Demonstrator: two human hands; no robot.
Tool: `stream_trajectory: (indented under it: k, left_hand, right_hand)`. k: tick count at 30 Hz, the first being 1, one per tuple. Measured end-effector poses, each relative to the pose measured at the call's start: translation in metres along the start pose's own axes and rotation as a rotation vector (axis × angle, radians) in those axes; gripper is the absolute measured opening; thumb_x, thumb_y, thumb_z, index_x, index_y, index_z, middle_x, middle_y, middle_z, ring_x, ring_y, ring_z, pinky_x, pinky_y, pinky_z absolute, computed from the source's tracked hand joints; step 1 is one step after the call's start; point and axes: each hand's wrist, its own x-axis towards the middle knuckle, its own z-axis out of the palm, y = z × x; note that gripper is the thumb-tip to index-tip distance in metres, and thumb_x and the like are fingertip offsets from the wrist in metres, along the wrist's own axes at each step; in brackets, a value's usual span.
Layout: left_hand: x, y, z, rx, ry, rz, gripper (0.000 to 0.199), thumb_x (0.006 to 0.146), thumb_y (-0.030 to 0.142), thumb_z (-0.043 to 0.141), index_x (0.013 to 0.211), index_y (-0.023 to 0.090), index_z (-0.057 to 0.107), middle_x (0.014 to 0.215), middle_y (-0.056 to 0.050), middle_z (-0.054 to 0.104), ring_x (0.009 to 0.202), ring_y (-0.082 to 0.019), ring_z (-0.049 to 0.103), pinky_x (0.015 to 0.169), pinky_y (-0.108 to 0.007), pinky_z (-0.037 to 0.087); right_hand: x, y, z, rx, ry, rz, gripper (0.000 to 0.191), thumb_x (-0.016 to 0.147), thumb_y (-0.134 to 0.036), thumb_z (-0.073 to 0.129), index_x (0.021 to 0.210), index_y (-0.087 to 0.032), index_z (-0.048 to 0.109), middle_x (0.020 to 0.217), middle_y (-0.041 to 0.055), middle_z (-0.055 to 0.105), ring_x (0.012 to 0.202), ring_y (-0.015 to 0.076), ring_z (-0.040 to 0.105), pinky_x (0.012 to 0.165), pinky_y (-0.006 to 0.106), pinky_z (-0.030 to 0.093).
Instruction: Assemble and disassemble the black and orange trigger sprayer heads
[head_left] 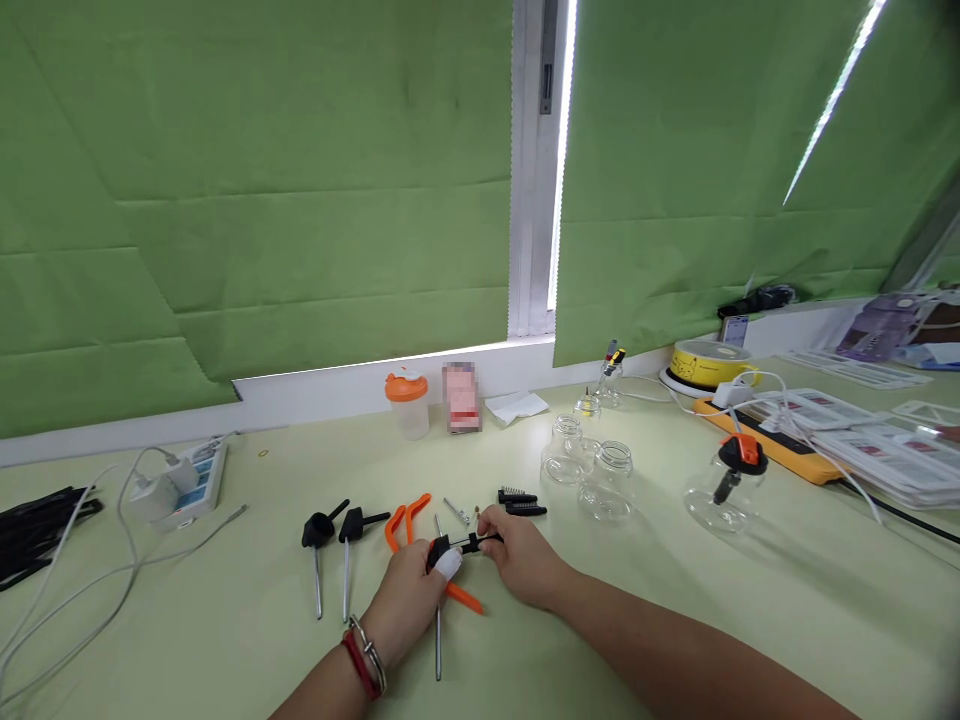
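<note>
Left hand (409, 590) — low at centre, reaching in from the bottom edge, fingers curled closed, white-wrapped thumb extended toward the right hand. Right hand (525, 555) — just beside it, thumb and fingertips pinched together, bare forearm slanting in from the lower right, both palms facing inward.

No readable text, labels, brands, numbers or signs anywhere.

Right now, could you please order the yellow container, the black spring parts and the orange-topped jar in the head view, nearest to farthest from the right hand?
From the right hand:
1. Black spring parts, just beyond it.
2. Orange-topped jar, to its right.
3. Yellow container, farther back, right.
</note>
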Motion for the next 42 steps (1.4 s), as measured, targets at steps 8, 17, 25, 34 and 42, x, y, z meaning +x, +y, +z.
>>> stream_trajectory:
  k: [8,17,25,34,42]
  left_hand:
    - [-0.005,0.005,-0.001,-0.024,-0.05,-0.026,0.029,0.076,0.048,0.048,0.067,0.021,0.042,0.057,0.002,0.039,0.046,-0.013,0.041,0.043,-0.026,0.032]
    - [-0.008,0.009,-0.002,0.013,-0.096,0.023,0.029,0.073,0.046,0.054,0.065,0.02,0.043,0.059,0.003,0.039,0.053,-0.012,0.038,0.05,-0.025,0.03]
    - [-0.01,0.009,-0.003,0.046,-0.1,0.049,0.032,0.073,0.049,0.054,0.067,0.019,0.044,0.061,0.004,0.038,0.055,-0.012,0.035,0.052,-0.025,0.029]
    - [-0.009,0.006,-0.003,0.054,-0.103,0.081,0.033,0.073,0.049,0.055,0.066,0.019,0.044,0.062,0.003,0.041,0.057,-0.013,0.037,0.053,-0.026,0.031]
    - [-0.008,0.007,-0.003,0.074,-0.1,0.078,0.034,0.073,0.051,0.054,0.065,0.02,0.042,0.062,0.003,0.041,0.056,-0.013,0.037,0.053,-0.026,0.032]
  right_hand:
    - [-0.007,0.009,-0.044,-0.03,-0.078,0.13,0.007,0.079,-0.023,0.048,0.081,-0.02,0.054,0.072,0.0002,0.061,0.06,0.0112,0.049,0.053,0.021,0.033]
    - [-0.005,0.005,-0.069,-0.388,-0.001,0.097,0.023,0.082,-0.037,0.049,0.072,-0.021,0.063,0.066,0.0003,0.061,0.058,0.0119,0.048,0.049,0.023,0.026]
    - [-0.004,-0.002,-0.075,-0.452,0.01,0.09,0.021,0.081,-0.036,0.052,0.074,-0.021,0.065,0.069,0.0008,0.063,0.063,0.0129,0.052,0.05,0.023,0.026]
    - [-0.007,-0.003,-0.086,-0.449,0.028,0.166,0.019,0.08,-0.037,0.054,0.075,-0.022,0.064,0.074,0.0014,0.065,0.064,0.0134,0.053,0.05,0.022,0.027]
    - [-0.005,-0.001,-0.097,-0.412,0.0,0.184,0.037,0.084,-0.048,0.044,0.07,-0.019,0.062,0.066,0.0024,0.061,0.055,0.0119,0.048,0.047,0.023,0.026]
